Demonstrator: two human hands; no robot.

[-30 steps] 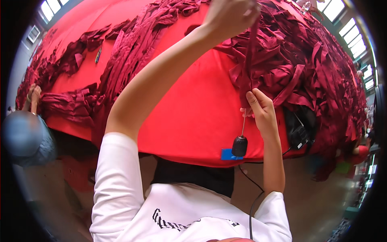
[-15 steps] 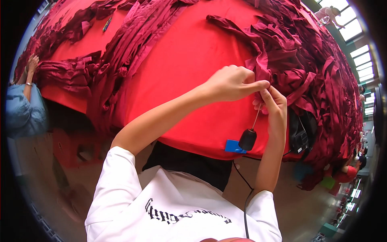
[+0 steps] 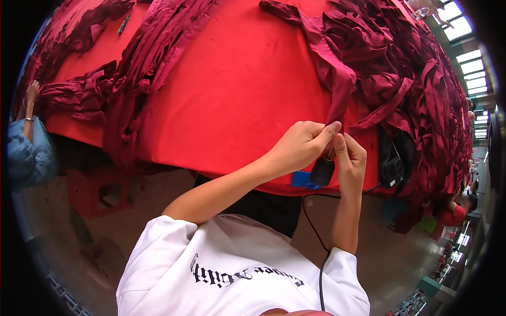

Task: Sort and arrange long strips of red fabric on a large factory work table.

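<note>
A long maroon fabric strip [image 3: 340, 89] runs from the heap down to my two hands. My left hand [image 3: 308, 141] pinches its near end between thumb and finger. Close beside it, my right hand [image 3: 352, 157] has thumb and fingers pressed together at the same end. Just below my fingers is a black cylinder [image 3: 322, 171] with a thin metal rod [image 3: 331, 154] rising from it toward the strip; my fingers hide the rod's top. A blue flat piece [image 3: 304, 180] lies by the cylinder at the table's front edge.
Heaped maroon strips [image 3: 390, 68] cover the right of the red tabletop [image 3: 232, 100]; another bundle [image 3: 153, 58] lies left. A black device [image 3: 391, 171] with a cable sits right. Another person's hand [image 3: 32, 90] touches cloth at far left. A red stool [image 3: 97, 192] stands below.
Both my hands have come down and nearer, to just above the black cylinder. The strip now stretches straighter from the heap, and less of the rod shows.
</note>
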